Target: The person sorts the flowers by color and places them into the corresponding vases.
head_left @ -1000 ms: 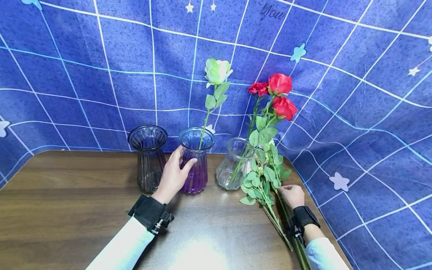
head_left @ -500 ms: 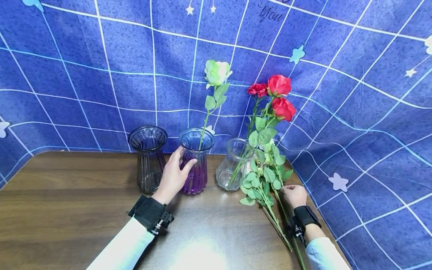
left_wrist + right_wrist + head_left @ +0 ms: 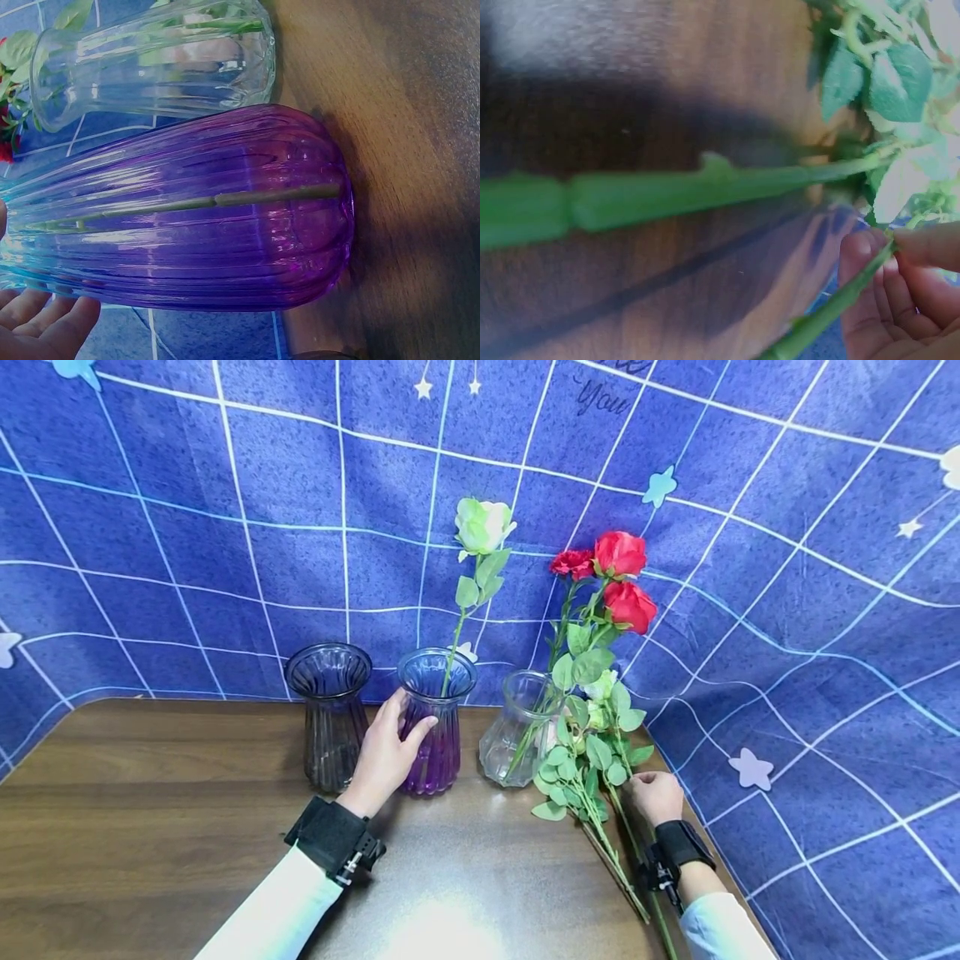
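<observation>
My left hand [image 3: 386, 756] grips the ribbed glass vase [image 3: 441, 752], blue at the rim and purple below, which stands upright. A white-green rose [image 3: 484, 528] leans in it; the left wrist view shows its stem [image 3: 281, 194] through the glass. At the table's right side, my right hand [image 3: 657, 797] pinches a green stem [image 3: 821, 322] between thumb and fingers. Another stem [image 3: 660, 196] crosses close to the right wrist camera. Leafy flower stems [image 3: 611, 860] lie to the left of this hand, with pale blooms [image 3: 602, 693] at their far end.
A dark grey glass vase [image 3: 330, 727] stands left of the purple one. To the right, a clear glass vase [image 3: 497, 752] holds red flowers [image 3: 621, 553], partly behind the leaves. A blue gridded cloth [image 3: 285, 485] hangs behind and along the table's right edge [image 3: 693, 810].
My right hand has shifted slightly right, and fewer stems show beneath its wrist. The pale blooms and leaves near it have spread a little rightward. My left hand stays on the vase.
</observation>
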`<state>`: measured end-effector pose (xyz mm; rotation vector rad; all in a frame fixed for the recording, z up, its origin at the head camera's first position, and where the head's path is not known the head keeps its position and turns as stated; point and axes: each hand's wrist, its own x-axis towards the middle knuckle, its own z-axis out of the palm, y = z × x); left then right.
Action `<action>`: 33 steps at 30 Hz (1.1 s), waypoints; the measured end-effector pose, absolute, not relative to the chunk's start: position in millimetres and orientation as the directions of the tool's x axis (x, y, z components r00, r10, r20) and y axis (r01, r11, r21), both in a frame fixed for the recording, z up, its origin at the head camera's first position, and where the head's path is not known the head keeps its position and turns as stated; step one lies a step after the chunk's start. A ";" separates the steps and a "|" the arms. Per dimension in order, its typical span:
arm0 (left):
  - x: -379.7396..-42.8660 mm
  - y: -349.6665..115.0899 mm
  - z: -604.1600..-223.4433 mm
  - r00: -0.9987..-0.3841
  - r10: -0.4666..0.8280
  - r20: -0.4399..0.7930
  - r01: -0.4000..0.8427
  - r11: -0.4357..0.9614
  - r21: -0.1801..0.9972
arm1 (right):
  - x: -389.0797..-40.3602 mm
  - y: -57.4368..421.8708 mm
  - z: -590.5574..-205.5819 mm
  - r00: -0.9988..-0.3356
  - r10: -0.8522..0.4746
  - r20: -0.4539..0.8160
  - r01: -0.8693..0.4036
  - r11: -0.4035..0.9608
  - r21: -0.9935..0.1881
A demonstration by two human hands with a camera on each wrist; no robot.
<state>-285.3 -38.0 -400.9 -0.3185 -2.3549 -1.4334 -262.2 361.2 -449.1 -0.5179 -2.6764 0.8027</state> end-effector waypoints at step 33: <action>-286.4 -38.8 -401.9 -0.909 0.022 0.415 0.379 0.456 0.805 | -224.5 377.2 -365.9 -0.792 0.558 0.249 0.006 0.415 -0.910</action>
